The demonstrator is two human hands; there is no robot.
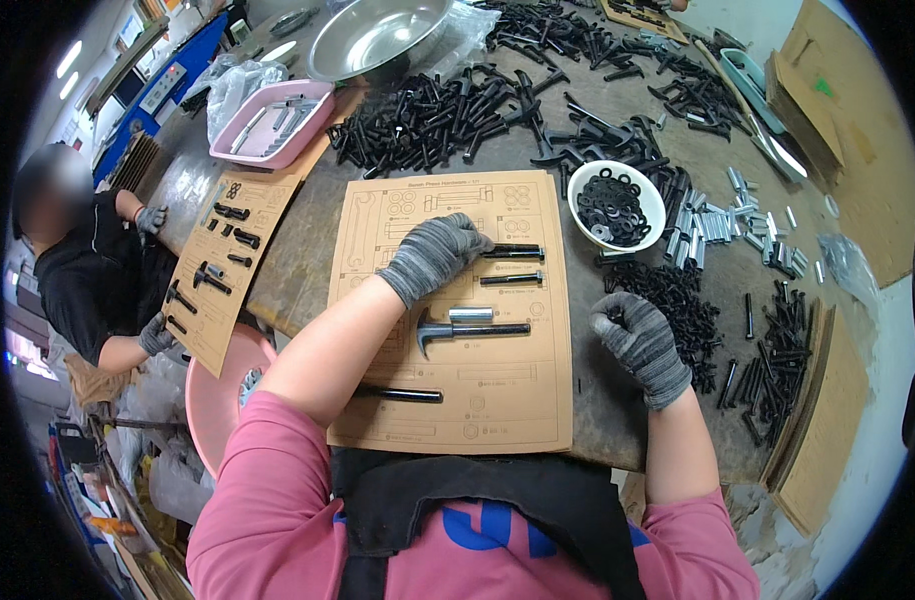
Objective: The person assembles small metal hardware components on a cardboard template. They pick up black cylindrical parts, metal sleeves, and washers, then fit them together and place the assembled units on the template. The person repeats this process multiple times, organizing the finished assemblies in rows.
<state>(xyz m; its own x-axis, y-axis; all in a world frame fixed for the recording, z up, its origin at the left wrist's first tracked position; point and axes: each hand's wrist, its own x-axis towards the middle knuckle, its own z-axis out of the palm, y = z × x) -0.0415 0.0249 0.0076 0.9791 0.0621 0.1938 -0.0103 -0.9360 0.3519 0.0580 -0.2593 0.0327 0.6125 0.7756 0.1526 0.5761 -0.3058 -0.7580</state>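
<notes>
A printed cardboard sheet (pixel 447 415) lies in front of me with outlines of hardware on it. My left hand (pixel 432 258), in a grey glove, reaches across its upper part, fingers closed at the left end of a black bolt (pixel 514 251). Below that bolt rest another black bolt (pixel 510 279), a silver sleeve (pixel 471 314) and a black hook-shaped piece with a long shank (pixel 477 330). My forearm partly covers a black rod (pixel 407 394). Right of the sheet, my gloved right hand (pixel 645 350) is curled, with a small dark piece at its fingertips, its kind unclear.
A white bowl of black washers (pixel 577 205) stands beyond my right hand, near silver sleeves (pixel 707 225) and small black bolts (pixel 667 300). Black hardware heaps (pixel 427 125) and a steel basin (pixel 322 60) lie farther back. At left, a person (pixel 97 260) works over another sheet (pixel 207 330).
</notes>
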